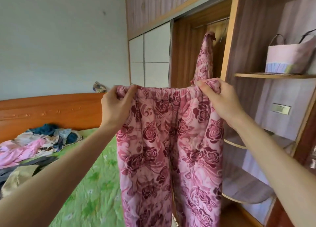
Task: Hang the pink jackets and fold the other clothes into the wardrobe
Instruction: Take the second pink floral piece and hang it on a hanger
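Note:
A pair of pink quilted trousers (171, 149) with a dark rose pattern hangs in front of me, legs down. My left hand (114, 105) pinches the left end of the elastic waistband, and my right hand (217, 98) grips the right end. Behind the trousers a pink rose-patterned jacket (204, 61) hangs on the rail inside the open wardrobe (186, 59). A heap of other clothes (39, 141), pink, blue and dark, lies on the bed at the left.
The bed has a green sheet (92, 180) and an orange wooden headboard (51, 110). White sliding wardrobe doors (150, 55) stand behind. At the right, corner shelves (273, 75) carry a pink bag (290, 55); lower curved shelves (242, 189) jut out.

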